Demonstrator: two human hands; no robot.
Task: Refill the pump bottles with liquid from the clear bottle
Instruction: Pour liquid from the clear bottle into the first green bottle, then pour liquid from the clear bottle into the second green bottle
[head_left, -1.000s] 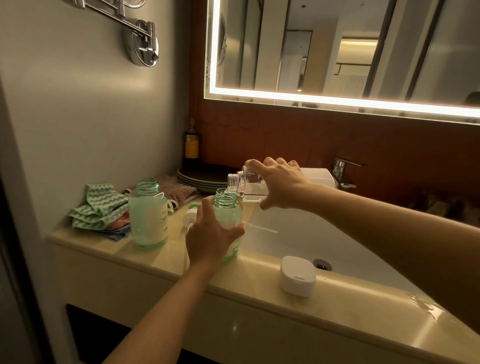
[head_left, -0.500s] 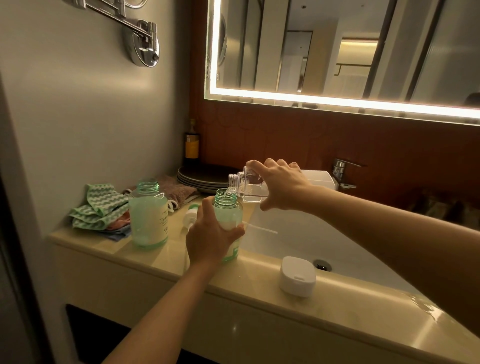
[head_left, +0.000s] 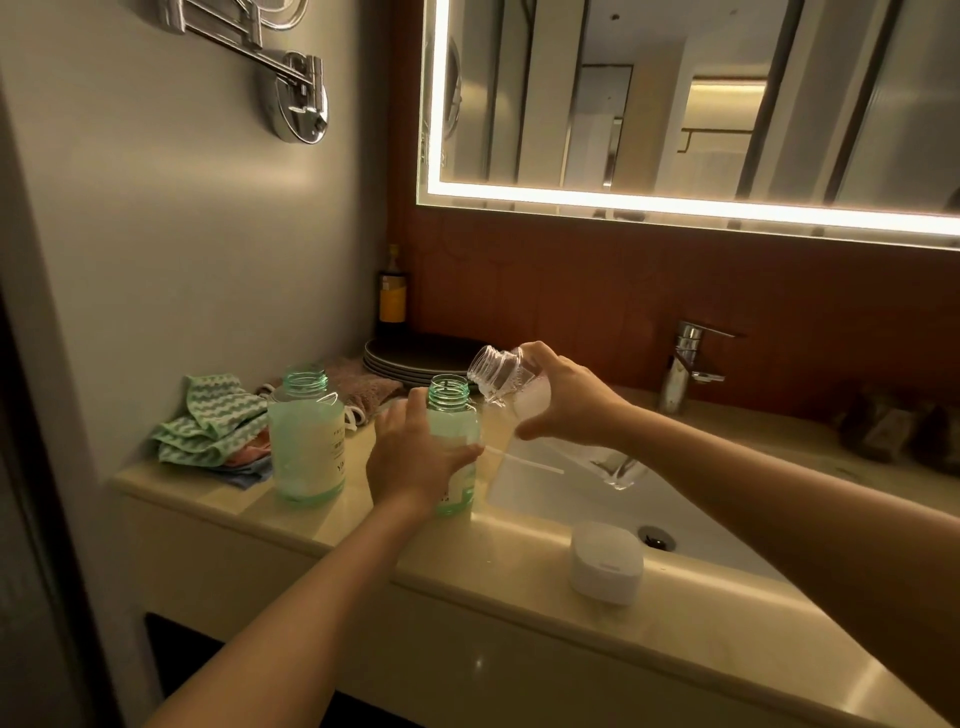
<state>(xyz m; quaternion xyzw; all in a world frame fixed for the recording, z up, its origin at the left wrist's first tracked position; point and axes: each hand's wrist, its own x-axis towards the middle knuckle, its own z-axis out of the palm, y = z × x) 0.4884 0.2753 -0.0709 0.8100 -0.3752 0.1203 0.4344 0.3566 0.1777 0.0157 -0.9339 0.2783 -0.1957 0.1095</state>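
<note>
Head view: vanity counter with a basin set into it; two hands at work over the left part.
Clear bottle: uncapped, held in the air, tilted with its mouth up and to the left, just beside and above the near pump bottle's mouth; no stream shows.
Clear bottle, contents: some liquid with bubbles near the shoulder; the rest is hidden by the hand, so the level cannot be told.
Right hand: fingers curled over the clear bottle's body, thumb beneath, clamped on it.
Near pump bottle: green-tinted, pump off, threaded neck open, upright on the counter at the basin's edge.
Left hand: wrapped round the near pump bottle's body, steadying it.
Near pump bottle, contents: pale; level hidden by the hand.
Far pump bottle: upright, neck open, well to the left; pale milky fill that seems to reach near the shoulder.
Dip tube: thin white tube jutting over the basin; its pump head is hidden.
Handling, judged: thin plastic, light, likely to dent if squeezed and slippery if wet; best gripped mid-body, low enough to control the tilt. The narrow necks leave little margin for spills.
Other items: folded cloths, stacked plates, white lidded box, tap.
</note>
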